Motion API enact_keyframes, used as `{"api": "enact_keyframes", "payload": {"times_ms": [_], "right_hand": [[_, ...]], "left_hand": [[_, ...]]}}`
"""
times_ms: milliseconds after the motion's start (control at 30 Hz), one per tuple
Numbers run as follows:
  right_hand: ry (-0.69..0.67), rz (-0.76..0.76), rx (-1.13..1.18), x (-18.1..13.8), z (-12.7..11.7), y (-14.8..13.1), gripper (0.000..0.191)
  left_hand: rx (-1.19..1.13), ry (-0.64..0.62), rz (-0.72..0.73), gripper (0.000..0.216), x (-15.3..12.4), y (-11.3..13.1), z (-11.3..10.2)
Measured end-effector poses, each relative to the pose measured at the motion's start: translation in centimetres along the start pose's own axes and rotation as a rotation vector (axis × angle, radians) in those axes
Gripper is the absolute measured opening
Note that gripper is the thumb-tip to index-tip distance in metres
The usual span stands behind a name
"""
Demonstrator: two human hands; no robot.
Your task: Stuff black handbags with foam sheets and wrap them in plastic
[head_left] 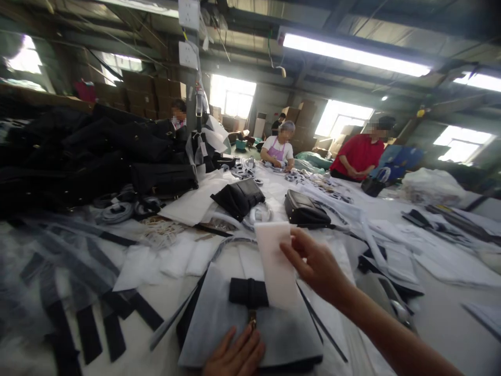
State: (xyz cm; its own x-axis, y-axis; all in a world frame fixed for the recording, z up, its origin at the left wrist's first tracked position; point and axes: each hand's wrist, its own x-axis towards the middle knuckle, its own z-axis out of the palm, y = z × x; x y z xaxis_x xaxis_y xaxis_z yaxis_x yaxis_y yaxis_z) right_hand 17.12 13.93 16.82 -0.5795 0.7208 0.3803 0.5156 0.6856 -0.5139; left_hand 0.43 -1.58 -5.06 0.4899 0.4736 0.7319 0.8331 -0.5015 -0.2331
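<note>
A black handbag (250,324) wrapped in grey-white tissue lies flat in front of me, its black clasp tab (248,292) and small brass fitting showing. My left hand (235,355) rests flat on the bag's lower edge, fingers stretched out beside the brass fitting. My right hand (317,266) pinches a white foam strip (276,263) by its upper right edge and holds it over the clasp.
Black straps in clear sleeves (78,292) lie at the left, with a heap of black bags (78,151) behind. Two more black bags (305,209) sit mid-table among white wrapping. Other people work at the far end; one wears a red shirt (358,154).
</note>
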Motion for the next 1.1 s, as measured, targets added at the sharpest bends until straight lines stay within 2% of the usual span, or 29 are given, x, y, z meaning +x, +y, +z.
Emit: {"api": "enact_keyframes", "payload": {"times_ms": [100,167,233,333,367,467,567,667,933,1100], "right_hand": [[-0.178,0.015,0.103,-3.6,4.0,0.5,0.031],[-0.281,-0.022,0.147,-5.2,5.5,0.8,0.026],[-0.249,-0.076,0.134,-6.1,5.7,0.8,0.026],[-0.03,-0.223,-0.06,-7.2,4.8,0.5,0.04],[0.003,-0.288,-0.15,-7.7,4.6,0.5,0.043],[-0.075,-0.438,-0.346,-9.8,5.5,1.5,0.044],[-0.184,-0.46,-0.404,-12.1,7.4,3.3,0.044],[-0.226,-0.453,-0.417,-13.4,8.7,4.5,0.049],[-0.331,-0.513,-0.485,-14.1,8.7,5.4,0.053],[-0.313,-0.468,-0.455,-14.5,9.6,5.7,0.054]], "left_hand": [[-0.066,-0.056,-0.063,0.044,0.0,0.4,-0.7],[-0.122,-0.11,-0.104,0.047,0.1,0.7,-1.2],[-0.151,-0.148,-0.135,0.049,0.2,0.9,-1.5],[-0.167,-0.151,-0.154,0.05,0.3,1.1,-1.7],[-0.171,-0.145,-0.162,0.05,0.4,1.2,-1.7],[-0.195,-0.137,-0.227,0.046,0.5,1.4,-1.9],[-0.246,-0.152,-0.292,0.041,0.6,1.8,-2.0],[-0.294,-0.158,-0.324,0.039,0.6,2.1,-1.9],[-0.363,-0.092,-0.337,0.039,0.9,2.0,-2.1],[-0.335,-0.092,-0.332,0.042,1.1,1.9,-2.2]]}}
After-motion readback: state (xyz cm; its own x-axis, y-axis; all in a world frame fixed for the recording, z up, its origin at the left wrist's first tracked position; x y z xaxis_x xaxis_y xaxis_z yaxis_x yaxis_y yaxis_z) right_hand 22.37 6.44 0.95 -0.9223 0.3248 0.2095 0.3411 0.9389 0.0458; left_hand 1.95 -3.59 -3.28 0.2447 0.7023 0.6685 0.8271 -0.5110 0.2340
